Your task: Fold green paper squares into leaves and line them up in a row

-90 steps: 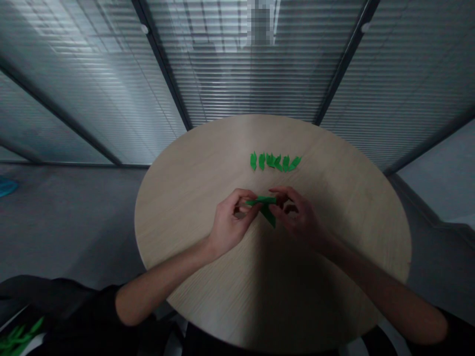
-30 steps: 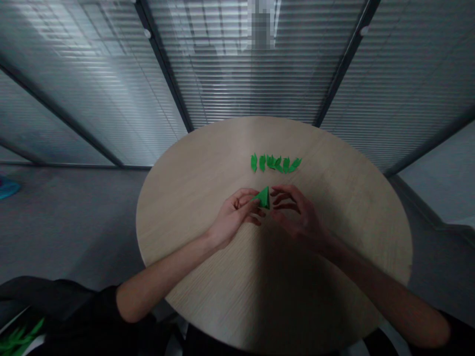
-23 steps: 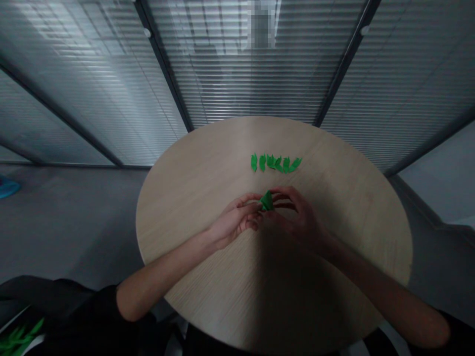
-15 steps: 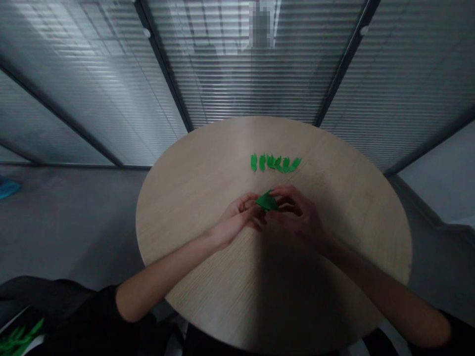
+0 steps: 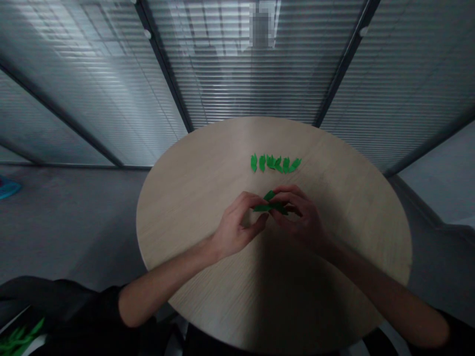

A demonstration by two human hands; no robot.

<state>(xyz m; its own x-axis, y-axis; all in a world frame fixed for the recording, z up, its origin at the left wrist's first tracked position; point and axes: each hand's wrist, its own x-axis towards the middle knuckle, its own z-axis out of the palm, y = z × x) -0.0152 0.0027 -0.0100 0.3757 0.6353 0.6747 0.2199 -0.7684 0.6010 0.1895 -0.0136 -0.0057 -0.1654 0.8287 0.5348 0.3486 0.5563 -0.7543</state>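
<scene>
Between my two hands, over the middle of the round wooden table, is a folded piece of green paper with points sticking out to the left and upward. My right hand grips it from the right, thumb below and fingers above, covering part of it. From the left, the bent fingertips of my left hand close on the paper's edge, the thumb just below. Beyond the hands, several small green folded paper pieces lie in a row on the table.
The round wooden table stands close to glass panels with blinds. At the lower left, more green pieces lie in something white beside a dark sleeve. A blue object is on the floor at the far left.
My left hand has turned from under the paper to palm-down at its left side. The green paper has tilted from a broad triangle to a narrower, edge-on shape.
</scene>
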